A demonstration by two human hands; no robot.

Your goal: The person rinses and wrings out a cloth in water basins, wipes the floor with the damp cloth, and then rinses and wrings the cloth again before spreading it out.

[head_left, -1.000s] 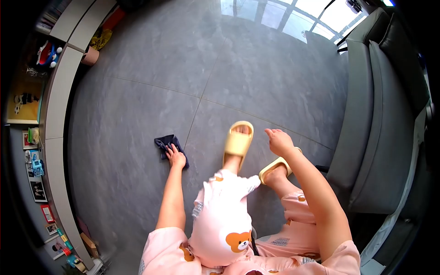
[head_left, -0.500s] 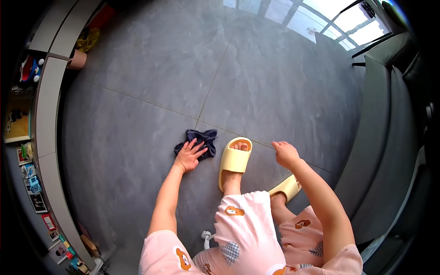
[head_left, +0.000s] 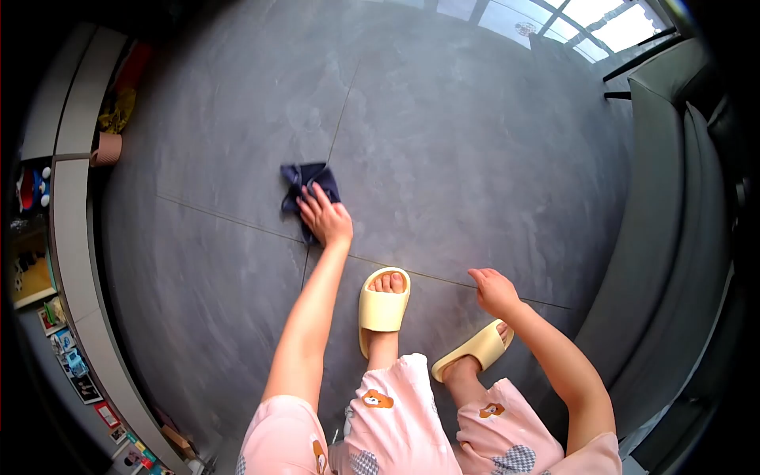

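Note:
A crumpled dark blue cloth (head_left: 317,179) lies on the grey tiled floor (head_left: 475,158). My left hand (head_left: 325,219) presses on its lower right part, palm down with the fingers spread. To the right, my right hand (head_left: 494,292) hovers over the floor with its fingers curled together, and nothing can be seen in it. Below and between the hands are my feet in yellow slippers, one slipper (head_left: 383,307) pointing forward and the other (head_left: 477,351) turned to the right.
Along the left side runs a low cabinet (head_left: 73,229) with framed pictures and small toys beside it. A pink bin (head_left: 107,149) stands near its far end. A dark grey sofa (head_left: 657,214) borders the right side.
The cloth has moved forward under my left hand, first shifting right and then back left. My right hand has stayed in much the same pose. The slippers have shifted, and the view has moved ahead.

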